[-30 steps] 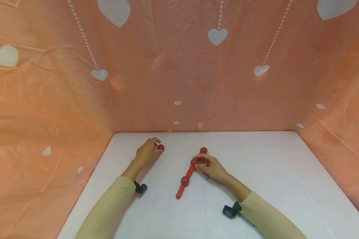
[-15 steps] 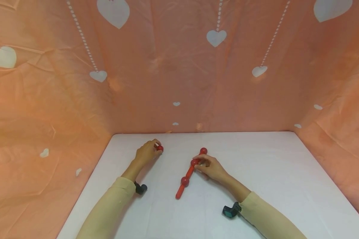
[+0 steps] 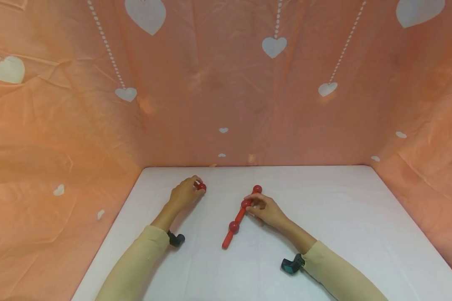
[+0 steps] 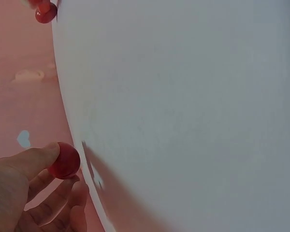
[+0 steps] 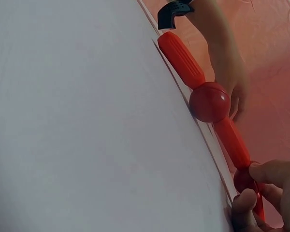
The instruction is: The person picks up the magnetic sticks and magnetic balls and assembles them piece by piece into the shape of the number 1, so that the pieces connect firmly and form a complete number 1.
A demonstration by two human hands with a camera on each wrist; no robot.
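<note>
Between thumb and fingertips my left hand [image 3: 183, 194] pinches a loose red ball [image 4: 66, 162] over the far left of the table. My right hand [image 3: 268, 212] holds a toy stick of red rods and balls [image 3: 240, 215], its thumb and fingers on the middle ball [image 5: 243, 181]. The stick slants from a bare rod end [image 3: 227, 241] near me to a ball [image 3: 257, 189] at its far end. Another ball [image 5: 210, 102] joins its two nearer rods. In the right wrist view, the fingers hide part of the far rod.
The white table [image 3: 324, 196] has its back edge against an orange sheet [image 3: 196, 104] printed with pale hearts. That sheet also rises at both sides. A dark wrist camera [image 3: 177, 240] sits on the left wrist, another camera [image 3: 292, 265] on the right.
The ball sits slightly deeper in the left fingers than a second ago. The right hand and the stick have kept their place, apart from a slight shift of the head view.
</note>
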